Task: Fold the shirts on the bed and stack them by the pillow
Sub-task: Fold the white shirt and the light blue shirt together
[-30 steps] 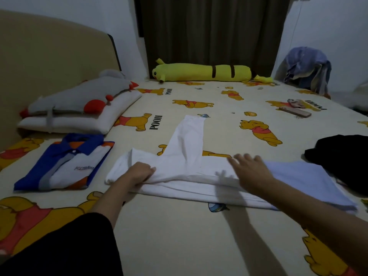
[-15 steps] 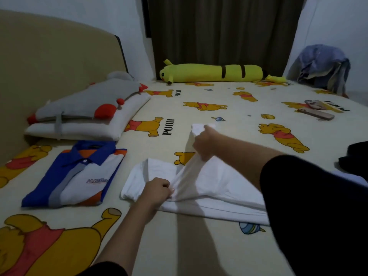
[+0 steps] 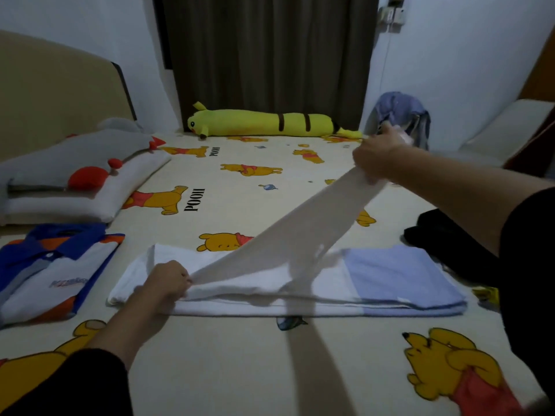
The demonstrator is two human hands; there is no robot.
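white shirt (image 3: 240, 280): soft, limp | left hand (image 3: 168, 280) pinches shoulder | right hand (image 3: 375, 153) grips sleeve end, taut | hold seams

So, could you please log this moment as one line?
left hand: pins white shirt | right hand: pulls sleeve out | polo shirt: folded

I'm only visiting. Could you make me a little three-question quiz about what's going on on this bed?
1. True or false: the right hand holds the white shirt's sleeve lifted off the bed.
2. Which folded garment lies nearest the pillow? A. the blue and white polo shirt B. the black garment C. the yellow plush toy
3. Fill in: the left hand grips the white shirt near its ____ end.

Key: 1 true; 2 A; 3 left
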